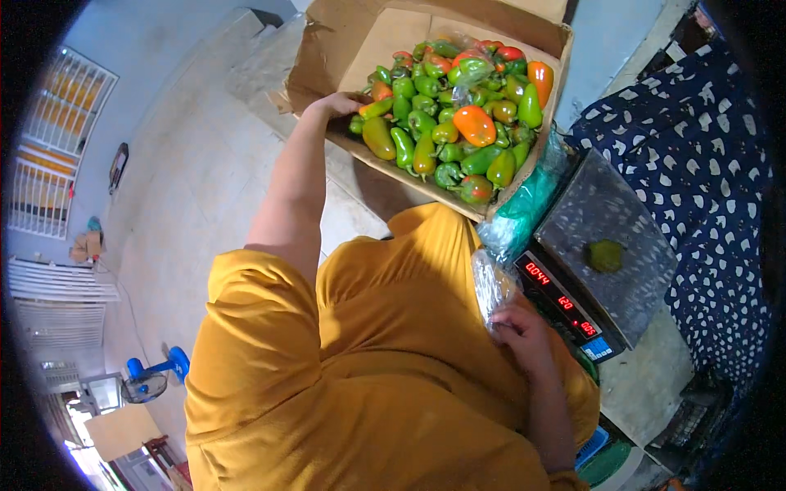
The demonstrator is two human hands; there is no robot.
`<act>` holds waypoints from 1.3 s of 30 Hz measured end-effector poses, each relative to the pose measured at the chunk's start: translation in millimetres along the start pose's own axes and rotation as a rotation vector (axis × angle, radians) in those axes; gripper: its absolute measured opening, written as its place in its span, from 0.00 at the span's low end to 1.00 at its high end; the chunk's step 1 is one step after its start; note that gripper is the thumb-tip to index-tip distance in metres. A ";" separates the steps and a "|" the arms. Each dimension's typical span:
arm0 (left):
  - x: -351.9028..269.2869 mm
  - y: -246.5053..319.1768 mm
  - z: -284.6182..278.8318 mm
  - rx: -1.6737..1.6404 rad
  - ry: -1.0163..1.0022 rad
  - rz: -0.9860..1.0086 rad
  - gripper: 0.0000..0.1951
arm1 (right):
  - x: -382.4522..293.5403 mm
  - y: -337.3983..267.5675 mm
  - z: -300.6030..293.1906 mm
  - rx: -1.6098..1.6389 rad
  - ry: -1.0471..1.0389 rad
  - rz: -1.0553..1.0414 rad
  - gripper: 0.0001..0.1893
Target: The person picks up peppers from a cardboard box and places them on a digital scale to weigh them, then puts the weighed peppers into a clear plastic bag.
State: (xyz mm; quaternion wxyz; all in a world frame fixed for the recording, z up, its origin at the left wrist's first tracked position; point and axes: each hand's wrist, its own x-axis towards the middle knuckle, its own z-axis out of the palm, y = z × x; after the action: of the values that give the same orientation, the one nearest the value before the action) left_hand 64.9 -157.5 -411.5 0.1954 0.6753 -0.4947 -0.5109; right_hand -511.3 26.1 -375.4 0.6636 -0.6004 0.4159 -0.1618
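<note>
My left hand [342, 105] reaches over the near left side of an open cardboard box [342, 46]. Its fingertips are among the bell peppers [422, 123], partly hidden, so a grip cannot be made out. Green, orange and reddish peppers fill much of the box, and bits of clear plastic lie on top. Down by my right side, my right hand [519, 331] pinches a clear plastic bag [488, 285]. Just right of that hand is a digital scale [605, 258] with lit red numbers. A single green pepper [605, 255] rests on its plate.
Teal plastic [529, 195] bunches between the box and the scale. Dark blue patterned cloth [694, 184] hangs beyond the scale. A blue fan [150, 374] stands far off at left, near barred windows [58, 141]. A green round lid-like object [605, 464] sits at lower right.
</note>
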 end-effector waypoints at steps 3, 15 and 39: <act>-8.7 7.2 -0.6 0.207 0.130 0.075 0.24 | -0.1 -3.8 -1.9 -0.071 -0.014 -0.011 0.07; -48.9 61.2 64.6 -0.254 0.497 0.338 0.15 | -1.1 9.6 -4.7 -0.032 0.030 0.009 0.09; -44.8 48.9 69.2 0.095 0.599 0.490 0.29 | 0.2 8.2 -7.9 0.004 -0.022 -0.017 0.06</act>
State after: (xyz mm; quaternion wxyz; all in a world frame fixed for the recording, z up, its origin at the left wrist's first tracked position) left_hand -18.6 -123.1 -379.4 0.4160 0.6648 -0.5853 -0.2058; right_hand -519.4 22.6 -382.6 0.6680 -0.6044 0.4030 -0.1616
